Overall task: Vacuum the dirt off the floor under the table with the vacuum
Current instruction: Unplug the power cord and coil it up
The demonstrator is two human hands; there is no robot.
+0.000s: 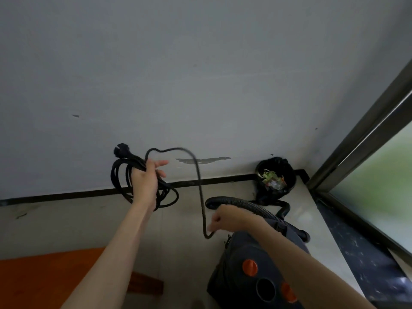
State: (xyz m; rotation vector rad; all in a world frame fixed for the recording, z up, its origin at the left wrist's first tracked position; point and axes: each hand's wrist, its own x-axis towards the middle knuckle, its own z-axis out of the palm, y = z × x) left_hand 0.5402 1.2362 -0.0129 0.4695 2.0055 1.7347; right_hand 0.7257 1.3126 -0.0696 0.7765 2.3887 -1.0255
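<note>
Left hand (pixel 146 181) holds the coiled power cord (pixel 124 181) in a loose curl, forefinger out, plug (pixel 121 150) at the top of the bundle. One strand arcs up and right, then drops long-axis near vertical to the right hand (pixel 225 219), fingers pinching it low. Vacuum (pixel 252 264) sits on the floor under the right forearm, hose (pixel 245 204) behind. Judgement: cord being unwound; plug lies nearer the left hand

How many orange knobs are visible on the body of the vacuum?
2. One orange knob sits on the vacuum above its round port; the other is lower, right of the port. The right arm may hide more.
</note>
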